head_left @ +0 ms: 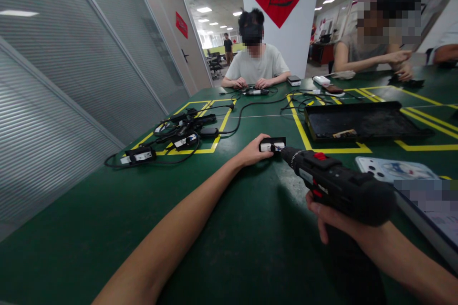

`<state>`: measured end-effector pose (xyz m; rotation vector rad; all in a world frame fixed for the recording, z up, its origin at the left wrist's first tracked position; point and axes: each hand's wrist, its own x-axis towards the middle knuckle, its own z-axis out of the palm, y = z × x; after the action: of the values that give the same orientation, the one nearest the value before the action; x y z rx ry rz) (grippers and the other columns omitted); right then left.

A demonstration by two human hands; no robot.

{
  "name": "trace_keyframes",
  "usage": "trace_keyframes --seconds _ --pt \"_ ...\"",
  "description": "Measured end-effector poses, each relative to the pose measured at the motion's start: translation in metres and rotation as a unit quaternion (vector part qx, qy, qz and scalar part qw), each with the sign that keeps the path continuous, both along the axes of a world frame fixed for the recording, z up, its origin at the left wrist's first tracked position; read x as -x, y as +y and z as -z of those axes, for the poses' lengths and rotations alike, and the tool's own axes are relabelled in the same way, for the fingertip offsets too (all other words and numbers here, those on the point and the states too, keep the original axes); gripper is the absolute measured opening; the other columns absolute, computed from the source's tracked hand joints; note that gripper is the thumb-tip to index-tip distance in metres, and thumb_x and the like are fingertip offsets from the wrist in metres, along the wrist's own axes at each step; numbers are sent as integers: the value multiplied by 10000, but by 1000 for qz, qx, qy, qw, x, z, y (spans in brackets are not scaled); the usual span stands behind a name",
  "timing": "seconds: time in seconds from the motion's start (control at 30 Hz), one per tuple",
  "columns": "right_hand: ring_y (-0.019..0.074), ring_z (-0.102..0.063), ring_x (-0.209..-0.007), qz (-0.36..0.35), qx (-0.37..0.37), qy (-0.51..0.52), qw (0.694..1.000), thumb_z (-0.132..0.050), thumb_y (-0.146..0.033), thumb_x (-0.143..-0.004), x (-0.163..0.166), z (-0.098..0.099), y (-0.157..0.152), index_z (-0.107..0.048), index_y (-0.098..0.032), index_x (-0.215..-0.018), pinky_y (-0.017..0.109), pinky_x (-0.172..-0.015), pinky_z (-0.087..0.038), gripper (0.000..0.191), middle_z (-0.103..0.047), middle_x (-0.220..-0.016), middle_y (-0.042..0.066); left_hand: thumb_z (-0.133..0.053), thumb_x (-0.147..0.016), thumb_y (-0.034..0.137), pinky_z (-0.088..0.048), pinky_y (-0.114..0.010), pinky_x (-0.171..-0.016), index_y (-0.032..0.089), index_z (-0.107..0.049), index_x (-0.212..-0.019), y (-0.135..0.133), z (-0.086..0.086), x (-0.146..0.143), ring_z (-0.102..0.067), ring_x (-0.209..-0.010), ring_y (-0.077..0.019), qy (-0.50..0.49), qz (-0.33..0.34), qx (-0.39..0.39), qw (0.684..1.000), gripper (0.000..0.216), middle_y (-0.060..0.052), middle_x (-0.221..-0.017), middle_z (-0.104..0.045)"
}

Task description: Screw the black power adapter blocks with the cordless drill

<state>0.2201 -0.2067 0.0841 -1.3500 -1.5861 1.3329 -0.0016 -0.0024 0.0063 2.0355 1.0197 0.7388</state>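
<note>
My left hand (255,151) has its fingers closed around the left end of a small black-and-white box-shaped part (272,145) at the table's middle. My right hand (331,212) grips a black cordless drill (332,176) with red buttons. The drill's chuck points left and away from me, and its front end is right up against the part's right side. Whether the tip touches the part, I cannot tell. Most of the drill's handle is hidden or dark beneath its body.
Similar black-and-white parts with tangled cables (186,128) lie at the left. A black tray (368,121) stands at the right. Nearer me are a phone (397,167) and a thick flat item (429,209). Two people sit across the green table (214,248), hands on small items.
</note>
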Motion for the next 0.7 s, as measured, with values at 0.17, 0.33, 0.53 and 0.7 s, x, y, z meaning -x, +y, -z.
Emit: trace_keyframes --seconds 0.17,0.33,0.53,0.7 --pt "195 -659 -585 -4 3 -1 1000 -546 -381 -838 0 2 0 -590 -236 -954 388 -692 -524 190 -655 -678 -4 -610 -678 287 -436 -262 -715 164 -445 -1132 -1 1 -2 -523 -779 -135 -1 -10 0 1000 498 -21 -921 -553" --pt "181 -646 -589 -1 12 -3 1000 -540 -381 -850 0 2 -1 -581 -217 -946 378 -712 -505 194 -676 -757 13 -597 -664 265 -431 -245 -689 160 -465 -1062 -3 1 -8 -520 -765 -129 14 -59 -6 998 432 -16 -907 -558" --pt "170 -638 -550 5 10 10 1000 -565 -376 -837 -1 9 3 -582 -216 -958 357 -671 -504 201 -662 -702 -4 -612 -661 306 -421 -237 -646 162 -474 -1026 -3 4 -11 -507 -728 -125 19 -77 -8 997 416 -10 -854 -556" --pt "177 -621 -551 -5 8 2 1000 -551 -379 -844 -2 13 4 -585 -218 -917 367 -679 -485 180 -626 -603 -22 -604 -669 298 -416 -236 -645 162 -474 -1033 -3 4 -11 -505 -725 -125 18 -79 -12 997 410 -14 -855 -557"
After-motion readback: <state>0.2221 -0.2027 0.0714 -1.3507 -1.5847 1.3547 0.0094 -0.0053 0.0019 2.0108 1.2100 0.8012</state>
